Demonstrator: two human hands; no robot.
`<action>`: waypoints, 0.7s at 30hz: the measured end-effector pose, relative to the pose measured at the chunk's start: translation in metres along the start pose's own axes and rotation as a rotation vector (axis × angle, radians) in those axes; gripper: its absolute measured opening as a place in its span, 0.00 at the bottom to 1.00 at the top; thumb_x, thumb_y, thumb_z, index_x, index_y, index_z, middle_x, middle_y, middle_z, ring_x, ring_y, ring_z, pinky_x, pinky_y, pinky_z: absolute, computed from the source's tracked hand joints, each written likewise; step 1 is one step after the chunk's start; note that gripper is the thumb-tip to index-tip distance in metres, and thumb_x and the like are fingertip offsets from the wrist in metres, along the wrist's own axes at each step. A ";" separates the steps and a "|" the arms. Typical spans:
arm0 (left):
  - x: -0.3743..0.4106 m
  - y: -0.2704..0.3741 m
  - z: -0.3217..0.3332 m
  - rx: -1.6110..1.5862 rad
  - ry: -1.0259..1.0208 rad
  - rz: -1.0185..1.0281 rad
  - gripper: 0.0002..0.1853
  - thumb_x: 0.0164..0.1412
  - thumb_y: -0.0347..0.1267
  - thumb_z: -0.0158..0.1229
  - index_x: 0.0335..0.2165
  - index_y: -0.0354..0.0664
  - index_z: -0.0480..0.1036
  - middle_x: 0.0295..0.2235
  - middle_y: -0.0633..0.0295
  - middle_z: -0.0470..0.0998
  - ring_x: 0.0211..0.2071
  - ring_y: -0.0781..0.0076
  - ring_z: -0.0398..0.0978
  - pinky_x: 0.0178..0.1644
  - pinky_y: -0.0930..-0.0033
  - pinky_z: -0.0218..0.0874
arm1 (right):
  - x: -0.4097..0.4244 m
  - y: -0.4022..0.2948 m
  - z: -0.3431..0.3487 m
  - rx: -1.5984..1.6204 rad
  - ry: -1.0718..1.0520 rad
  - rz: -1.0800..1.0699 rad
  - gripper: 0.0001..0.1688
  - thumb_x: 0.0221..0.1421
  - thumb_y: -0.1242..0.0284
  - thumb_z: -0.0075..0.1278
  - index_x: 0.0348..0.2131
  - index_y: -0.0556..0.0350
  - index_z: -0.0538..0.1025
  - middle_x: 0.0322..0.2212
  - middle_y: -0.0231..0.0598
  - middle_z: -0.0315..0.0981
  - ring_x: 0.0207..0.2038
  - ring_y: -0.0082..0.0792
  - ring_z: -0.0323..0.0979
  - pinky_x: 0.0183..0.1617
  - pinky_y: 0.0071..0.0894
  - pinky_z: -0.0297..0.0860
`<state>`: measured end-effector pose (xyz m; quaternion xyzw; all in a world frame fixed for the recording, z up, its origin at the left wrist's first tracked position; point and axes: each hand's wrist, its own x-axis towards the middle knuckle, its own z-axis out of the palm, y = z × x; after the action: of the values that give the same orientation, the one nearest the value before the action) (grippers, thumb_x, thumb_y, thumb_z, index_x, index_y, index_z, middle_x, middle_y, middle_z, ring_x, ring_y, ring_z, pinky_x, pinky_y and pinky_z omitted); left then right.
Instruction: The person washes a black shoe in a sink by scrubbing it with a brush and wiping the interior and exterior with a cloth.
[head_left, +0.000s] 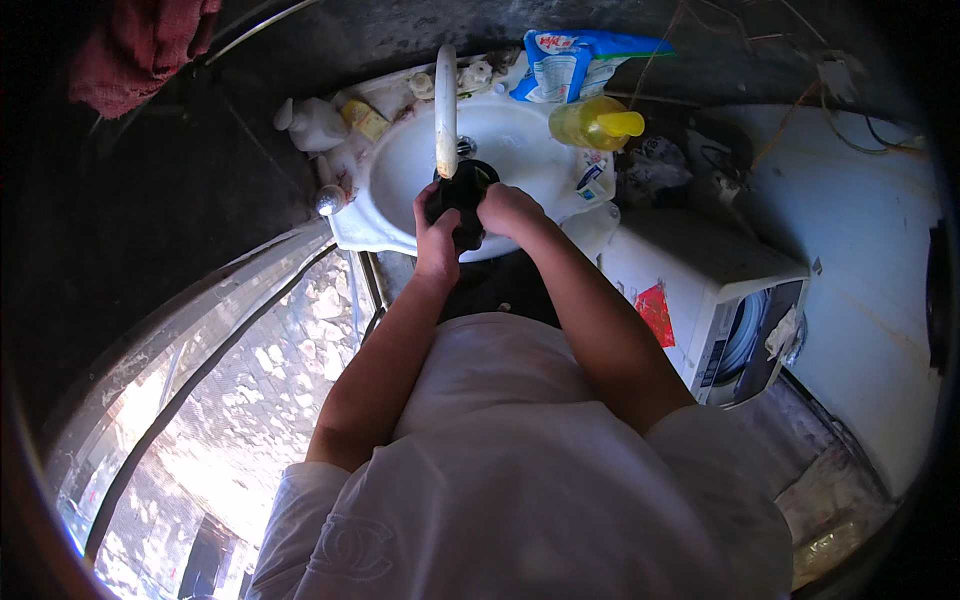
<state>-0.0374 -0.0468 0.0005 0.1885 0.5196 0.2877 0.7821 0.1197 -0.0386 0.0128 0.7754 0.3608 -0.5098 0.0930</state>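
A dark, shiny object (463, 196), round at its upper end, is held over the front of a white washbasin (390, 232). My left hand (437, 236) grips its left side, with the thumb across the front. Against its right side lies my right hand (506, 211); its fingertips are hidden, so its grip cannot be told. The white faucet spout (445, 112) reaches down to just above the object's round end. I cannot tell whether water is running. Behind the object, the drain (466, 146) shows in the bowl.
Around the basin's rim are a white pump bottle (315, 125), a yellow packet (365, 120), a blue plastic bag (559, 71), a yellow bottle (585, 124) and small packets (591, 180). A white front-loading washing machine (675, 262) stands at the right. A red cloth (142, 56) hangs upper left.
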 end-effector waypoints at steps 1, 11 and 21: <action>-0.001 0.003 0.003 0.004 -0.016 -0.006 0.37 0.59 0.23 0.52 0.66 0.50 0.58 0.49 0.51 0.74 0.46 0.56 0.77 0.44 0.52 0.76 | 0.003 0.002 -0.002 0.039 -0.014 0.015 0.22 0.60 0.63 0.53 0.47 0.56 0.86 0.46 0.55 0.85 0.52 0.55 0.83 0.57 0.51 0.77; 0.044 0.021 -0.011 0.062 0.090 -0.003 0.30 0.70 0.53 0.52 0.63 0.52 0.67 0.51 0.59 0.78 0.49 0.63 0.78 0.49 0.61 0.70 | -0.098 0.027 -0.043 0.190 -0.001 -0.373 0.23 0.74 0.63 0.46 0.56 0.60 0.77 0.32 0.53 0.82 0.35 0.45 0.81 0.45 0.43 0.75; 0.053 0.028 0.042 -0.201 -0.040 -0.001 0.31 0.73 0.58 0.46 0.55 0.46 0.75 0.43 0.61 0.82 0.44 0.65 0.80 0.50 0.62 0.73 | -0.110 0.082 -0.008 0.386 0.178 -0.406 0.27 0.76 0.64 0.48 0.68 0.51 0.70 0.32 0.52 0.81 0.33 0.35 0.78 0.44 0.34 0.72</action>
<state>0.0098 0.0096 -0.0039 0.1145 0.4727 0.3341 0.8073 0.1548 -0.1446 0.0927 0.7324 0.4115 -0.5073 -0.1922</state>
